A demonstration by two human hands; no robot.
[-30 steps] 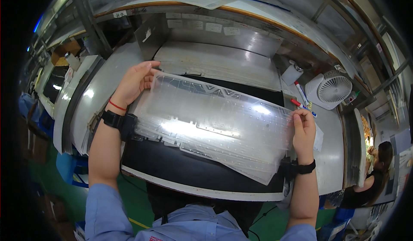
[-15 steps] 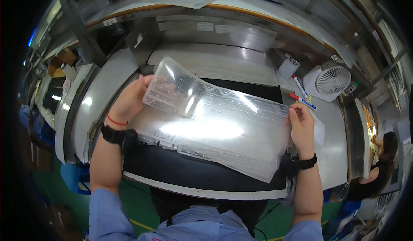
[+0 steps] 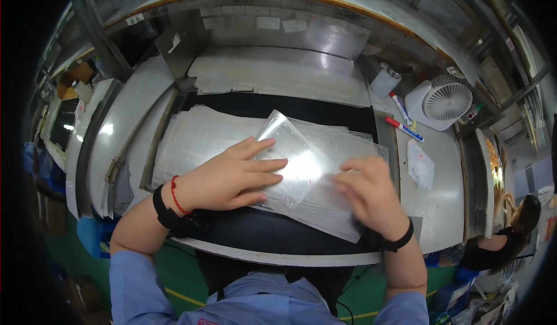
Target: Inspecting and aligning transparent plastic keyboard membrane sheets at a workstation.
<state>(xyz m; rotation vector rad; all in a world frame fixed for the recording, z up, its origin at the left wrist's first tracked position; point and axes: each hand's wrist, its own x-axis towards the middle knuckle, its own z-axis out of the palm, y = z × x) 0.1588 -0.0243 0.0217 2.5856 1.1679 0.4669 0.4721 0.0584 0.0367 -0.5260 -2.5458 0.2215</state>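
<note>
On the bench lies a spread stack of clear plastic sheets [image 3: 197, 142], printed with fine lines. Across its middle a clear plastic piece [image 3: 299, 156] sits slantwise, glare on its surface; whether it is separate or a folded end of a sheet, I cannot tell. My left hand [image 3: 246, 174] rests on it palm down, fingers spread and pointing right. My right hand [image 3: 368, 188] is bent over the right part of the stack, close to the slanted piece. Its fingers are smeared by motion, so anything they grip is not visible.
A black mat [image 3: 232, 232] lies beneath the stack. To the right are a white fan [image 3: 447, 103], a bottle [image 3: 384, 83], markers [image 3: 403, 129] and a crumpled white tissue [image 3: 420, 163]. A shelf edge [image 3: 325, 3] runs overhead. Another person [image 3: 502, 238] is at the far right.
Both hands were holding a clear plastic sheet up by its ends. Now they are down over the stack and closer together, and my left hand has opened flat on the slanted piece.
</note>
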